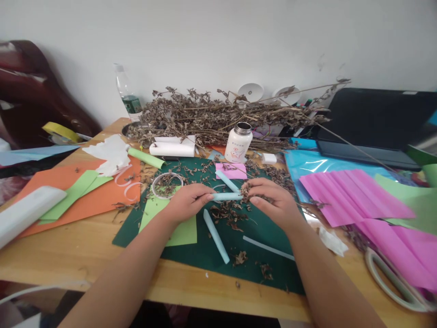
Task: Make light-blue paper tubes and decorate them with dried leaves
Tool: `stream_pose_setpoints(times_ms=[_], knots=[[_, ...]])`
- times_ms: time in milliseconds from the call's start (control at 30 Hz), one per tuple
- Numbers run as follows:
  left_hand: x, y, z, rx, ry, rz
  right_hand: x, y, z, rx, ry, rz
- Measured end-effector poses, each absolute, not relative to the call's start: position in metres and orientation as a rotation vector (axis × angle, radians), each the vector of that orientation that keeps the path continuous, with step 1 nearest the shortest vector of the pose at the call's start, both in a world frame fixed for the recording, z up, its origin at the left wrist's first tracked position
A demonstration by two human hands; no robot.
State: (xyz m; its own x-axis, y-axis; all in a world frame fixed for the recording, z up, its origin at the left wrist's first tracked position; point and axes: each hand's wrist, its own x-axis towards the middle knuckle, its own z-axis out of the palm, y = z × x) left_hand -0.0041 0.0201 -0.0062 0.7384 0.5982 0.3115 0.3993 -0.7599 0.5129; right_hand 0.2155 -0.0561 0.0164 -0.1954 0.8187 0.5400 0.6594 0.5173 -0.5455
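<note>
My left hand (191,200) pinches the left end of a light blue paper tube (227,197), held level above the green cutting mat (184,256). Crumpled dried leaves (246,190) are in the curled fingers of my right hand (271,200), at the tube's right end. Whether any leaves are inside the tube cannot be seen. Just behind lies a second blue paper tube (226,181), and a third paper tube (216,237) rests in front on the mat. Loose dried leaves (228,215) lie scattered beneath my hands.
A heap of dried plant stalks (205,114) stretches along the wall. Before it stands an uncapped white bottle (238,146). Pink paper (355,196) and scissors (392,282) lie at right; orange paper (82,200) and a tape ring (153,187) are at left.
</note>
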Motion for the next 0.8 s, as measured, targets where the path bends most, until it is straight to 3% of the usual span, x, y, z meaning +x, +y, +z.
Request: stream_pose_setpoints(times_ms=[800], knots=[[-0.003, 0.020, -0.005, 2.450, 0.773, 0.682, 0.218, -0.056, 0.008, -1.221, -1.636, 0.300]])
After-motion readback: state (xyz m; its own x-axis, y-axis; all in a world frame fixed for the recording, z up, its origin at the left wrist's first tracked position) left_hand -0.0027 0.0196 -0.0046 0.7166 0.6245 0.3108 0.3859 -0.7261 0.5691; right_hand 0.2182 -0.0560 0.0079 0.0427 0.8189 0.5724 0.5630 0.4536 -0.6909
